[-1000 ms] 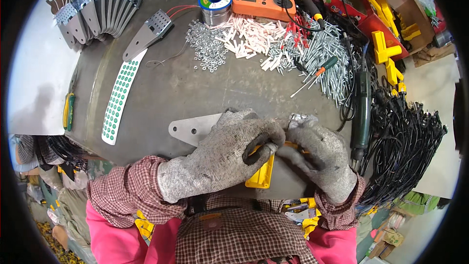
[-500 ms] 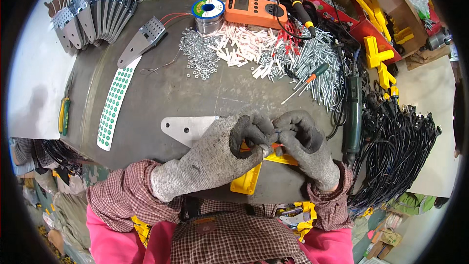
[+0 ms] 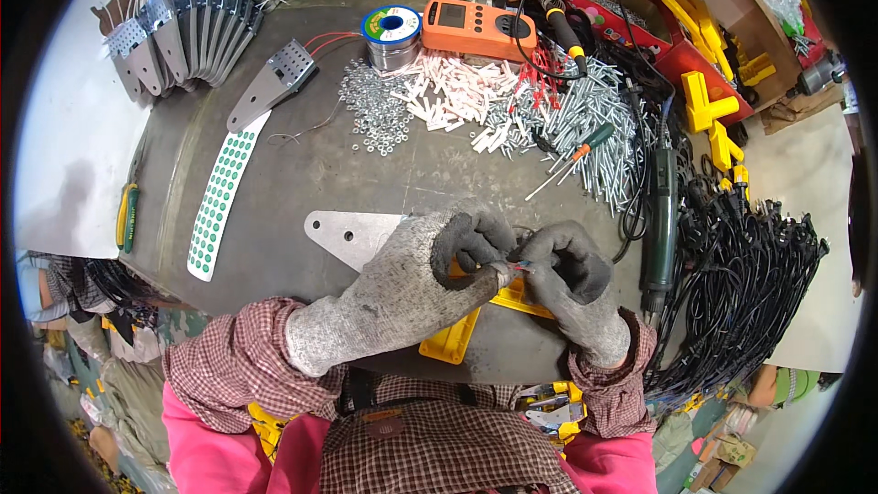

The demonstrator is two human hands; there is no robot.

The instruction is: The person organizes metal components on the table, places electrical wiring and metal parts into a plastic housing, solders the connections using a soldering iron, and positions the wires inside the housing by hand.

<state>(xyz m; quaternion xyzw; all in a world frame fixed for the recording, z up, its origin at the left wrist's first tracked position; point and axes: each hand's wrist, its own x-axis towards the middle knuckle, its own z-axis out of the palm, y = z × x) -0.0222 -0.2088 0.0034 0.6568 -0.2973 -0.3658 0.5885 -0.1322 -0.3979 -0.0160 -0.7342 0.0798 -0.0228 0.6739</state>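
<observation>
Both hands wear grey gloves with dark palms and meet fingertip to fingertip over the table's near middle. My left hand point(image 3: 430, 265) is closed in a pinch, and my right hand point(image 3: 574, 279) pinches from the other side. Between their fingertips shows a short bit of thin wire point(image 3: 520, 266), reddish with some blue; the fingers hide most of it. Under the hands lie yellow plastic parts point(image 3: 448, 340), partly covered by the gloves. A flat tapered metal plate point(image 3: 352, 236) with holes sticks out beyond my left hand.
Farther back are a solder spool point(image 3: 393, 41), an orange meter point(image 3: 477, 29), and piles of nuts point(image 3: 375, 110), white sleeves point(image 3: 448, 91) and screws point(image 3: 604, 128). A screwdriver point(image 3: 585, 148) lies on the screws. Black cords point(image 3: 732, 293) heap at right beside a dark green power tool point(image 3: 660, 229). A sticker strip point(image 3: 222, 201) lies left.
My right hand has dropped slightly and its fingers have drawn closer around the wire. My left hand stays nearly in place. The whole view has shifted a little.
</observation>
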